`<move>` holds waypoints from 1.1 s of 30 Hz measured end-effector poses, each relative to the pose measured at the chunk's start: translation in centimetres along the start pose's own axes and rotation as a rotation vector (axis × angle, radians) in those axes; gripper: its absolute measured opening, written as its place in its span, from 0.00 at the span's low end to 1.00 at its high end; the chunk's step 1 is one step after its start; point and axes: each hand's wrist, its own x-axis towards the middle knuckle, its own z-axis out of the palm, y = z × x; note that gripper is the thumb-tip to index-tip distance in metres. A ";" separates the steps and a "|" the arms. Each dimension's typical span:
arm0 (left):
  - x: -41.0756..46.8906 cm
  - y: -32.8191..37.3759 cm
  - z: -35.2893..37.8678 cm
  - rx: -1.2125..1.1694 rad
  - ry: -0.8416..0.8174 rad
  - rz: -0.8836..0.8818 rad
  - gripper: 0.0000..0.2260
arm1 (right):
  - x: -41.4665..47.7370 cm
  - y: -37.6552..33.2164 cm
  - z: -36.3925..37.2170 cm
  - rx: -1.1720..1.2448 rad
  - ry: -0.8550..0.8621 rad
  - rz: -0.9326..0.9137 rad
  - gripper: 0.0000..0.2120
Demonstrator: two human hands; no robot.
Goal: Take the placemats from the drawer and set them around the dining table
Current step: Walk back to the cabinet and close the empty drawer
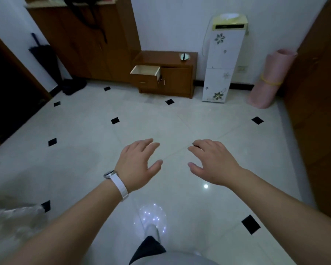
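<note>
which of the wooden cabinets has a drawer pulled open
The low cabinet against the far wall, left of the white floral water dispenser. Its left drawer sticks out; the tall cabinet beside it is shut.

No lettering, brand or number can be read anywhere in this view. The dark panel on the water dispenser [228, 26] is too blurred to make out any characters.

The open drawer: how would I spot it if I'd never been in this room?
Look to the far white wall, where a low wooden cabinet stands left of the tall white flowered water dispenser. The drawer is at its upper left, the only one pulled out, showing a pale interior.
</note>
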 end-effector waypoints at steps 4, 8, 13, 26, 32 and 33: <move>4.0 -3.6 1.0 0.006 -0.010 -0.022 0.25 | 5.4 0.7 0.1 -0.015 0.002 -0.011 0.27; 9.4 -8.1 2.5 0.013 -0.013 -0.021 0.25 | 12.0 2.0 0.8 -0.037 0.007 -0.007 0.25; 17.3 -15.3 3.5 -0.049 -0.029 -0.041 0.26 | 22.1 2.5 1.4 -0.064 -0.040 0.036 0.25; 35.6 -29.6 2.7 -0.070 0.004 0.020 0.26 | 43.4 4.1 -0.2 -0.091 -0.024 0.104 0.28; 42.7 -32.4 5.1 -0.060 -0.048 -0.014 0.26 | 50.7 8.8 1.9 -0.045 -0.032 0.111 0.24; 44.1 -32.7 5.5 -0.050 -0.049 -0.017 0.26 | 52.1 9.8 2.5 -0.032 -0.047 0.110 0.25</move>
